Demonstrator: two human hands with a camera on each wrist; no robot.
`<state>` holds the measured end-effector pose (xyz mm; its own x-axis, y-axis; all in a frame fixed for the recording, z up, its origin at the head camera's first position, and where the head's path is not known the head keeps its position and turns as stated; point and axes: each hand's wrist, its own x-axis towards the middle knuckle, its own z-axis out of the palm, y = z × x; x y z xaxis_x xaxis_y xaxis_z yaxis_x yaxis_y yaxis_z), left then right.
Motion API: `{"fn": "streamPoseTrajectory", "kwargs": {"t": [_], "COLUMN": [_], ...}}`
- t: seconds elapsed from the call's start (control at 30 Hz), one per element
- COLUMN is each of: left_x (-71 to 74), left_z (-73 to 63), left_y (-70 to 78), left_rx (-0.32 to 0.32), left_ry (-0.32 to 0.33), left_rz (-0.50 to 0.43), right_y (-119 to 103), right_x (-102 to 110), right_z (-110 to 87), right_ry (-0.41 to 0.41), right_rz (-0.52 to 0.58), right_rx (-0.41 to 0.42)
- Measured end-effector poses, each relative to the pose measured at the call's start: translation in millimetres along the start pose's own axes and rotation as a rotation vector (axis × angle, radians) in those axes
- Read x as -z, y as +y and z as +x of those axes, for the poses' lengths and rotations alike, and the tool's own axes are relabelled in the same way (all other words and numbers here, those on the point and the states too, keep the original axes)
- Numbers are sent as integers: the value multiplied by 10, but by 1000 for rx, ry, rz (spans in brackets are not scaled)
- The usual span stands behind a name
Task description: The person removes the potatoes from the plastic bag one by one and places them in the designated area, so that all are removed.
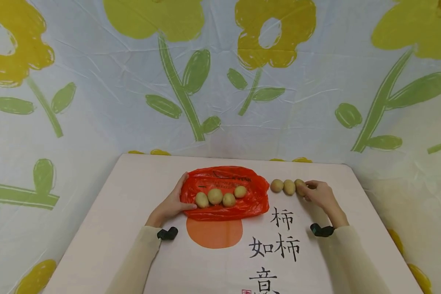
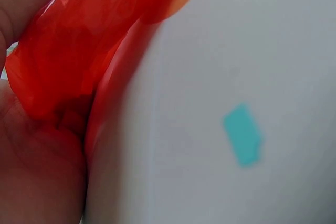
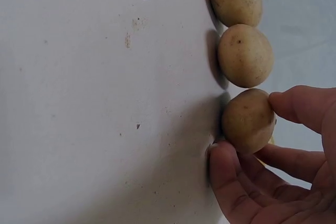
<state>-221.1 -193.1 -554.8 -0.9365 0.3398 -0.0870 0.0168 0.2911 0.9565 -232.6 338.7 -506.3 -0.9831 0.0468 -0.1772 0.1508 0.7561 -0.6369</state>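
Observation:
A red plastic bag (image 1: 255,200) lies spread open on the table, with several small potatoes (image 1: 215,196) in it. My left hand (image 1: 172,203) holds the bag's left edge, thumb at the front corner; in the left wrist view the red film (image 2: 79,40) runs between thumb and fingers. Right of the bag, three potatoes stand in a row: a left one (image 1: 277,185), a middle one (image 1: 289,187) and a right one (image 3: 247,121). My right hand (image 1: 321,197) pinches the right one between thumb and fingers, close beside the middle one.
The pale table cover (image 1: 132,188) carries an orange round print (image 1: 214,234) and black written characters (image 1: 273,247) in front of the bag. Behind the table hangs a white cloth (image 1: 220,81) with a flower print. Dark bands with small devices sit on both wrists.

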Motion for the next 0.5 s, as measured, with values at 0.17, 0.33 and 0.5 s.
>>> {"fn": "streamPoseTrajectory", "kwargs": {"t": [0.17,0.33,0.5], "left_x": [2,5,9], "left_z": [2,-13,-11], "left_y": [2,9,-15], "left_rx": [-10,-9,5], "left_ry": [0,-3,-10], "left_rz": [-7,2,15], "right_y": [13,14,-16], "right_x": [6,46,96], "right_z": [19,17,37], "right_ry": [17,133,170], "right_rz": [-10,-59,-52], "right_rx": [19,75,143]}}
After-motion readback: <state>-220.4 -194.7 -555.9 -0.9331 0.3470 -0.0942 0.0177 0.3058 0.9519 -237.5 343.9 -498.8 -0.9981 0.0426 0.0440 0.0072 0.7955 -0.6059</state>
